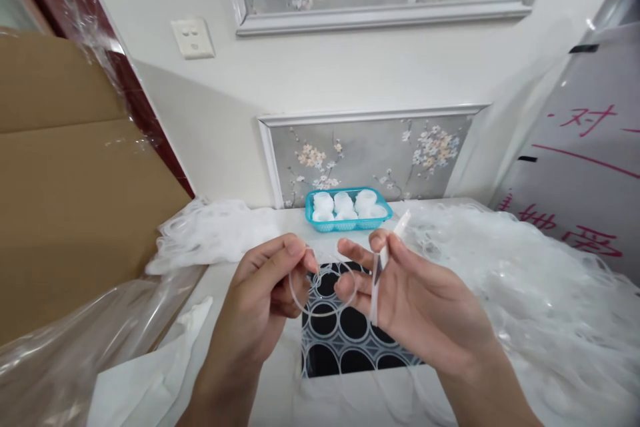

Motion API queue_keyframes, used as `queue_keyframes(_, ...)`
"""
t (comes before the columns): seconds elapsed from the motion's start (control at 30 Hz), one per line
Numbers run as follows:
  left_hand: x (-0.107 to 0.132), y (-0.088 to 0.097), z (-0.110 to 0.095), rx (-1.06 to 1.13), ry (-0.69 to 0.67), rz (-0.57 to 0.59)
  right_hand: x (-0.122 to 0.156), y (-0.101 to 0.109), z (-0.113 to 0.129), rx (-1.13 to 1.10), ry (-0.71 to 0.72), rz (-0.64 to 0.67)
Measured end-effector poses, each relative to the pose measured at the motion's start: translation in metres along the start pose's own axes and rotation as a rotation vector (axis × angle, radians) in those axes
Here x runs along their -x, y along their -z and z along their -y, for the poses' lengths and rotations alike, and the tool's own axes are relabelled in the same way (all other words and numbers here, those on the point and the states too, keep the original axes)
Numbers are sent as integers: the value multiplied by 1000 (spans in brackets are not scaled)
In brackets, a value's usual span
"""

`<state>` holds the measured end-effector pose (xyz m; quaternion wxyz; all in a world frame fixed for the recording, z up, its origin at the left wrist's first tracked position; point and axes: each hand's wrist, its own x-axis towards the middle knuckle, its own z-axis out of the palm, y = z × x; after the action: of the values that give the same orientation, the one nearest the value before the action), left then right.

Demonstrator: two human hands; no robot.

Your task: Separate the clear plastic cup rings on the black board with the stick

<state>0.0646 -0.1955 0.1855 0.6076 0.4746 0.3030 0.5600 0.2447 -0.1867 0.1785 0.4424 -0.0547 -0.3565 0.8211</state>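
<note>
My left hand (257,297) is closed, with thumb and forefinger pinching a thin translucent ring (320,315) at its upper left edge. The ring hangs upright in front of a black sheet (325,361) patterned with pale circles. Beside it, my right hand (425,307) grips a thin, flat white piece (376,293) between thumb and forefinger. That piece is seen nearly edge-on and has a small dark patch, so its exact kind is unclear. The other right fingers are loosely curled, and some fingertips overlap the ring's right side; whether they touch it I cannot tell.
At the back of the white table stands a blue tray (313,221) holding stacks of white rings. Heaps of translucent rings lie to the left (215,233) and right (530,267). A cardboard box (75,213) and clear plastic wrap (100,340) are at the left.
</note>
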Motion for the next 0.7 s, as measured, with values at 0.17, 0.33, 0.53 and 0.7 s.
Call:
queue_keyframes(0.17, -3, 0, 1, -2, 21, 15, 0, 0, 2, 7, 24, -4)
queue_keyframes(0.33, -3, -1, 2, -8, 25, 13, 0, 0, 2, 4, 17, -12)
queue_keyframes(0.53, -2, -1, 2, -39, 15, -24, 0, 1, 2, -45, -30, -3)
queue_keyframes(0.7, -2, -2, 1, -101, 4, -82, 0, 1, 3, -68, -19, -53)
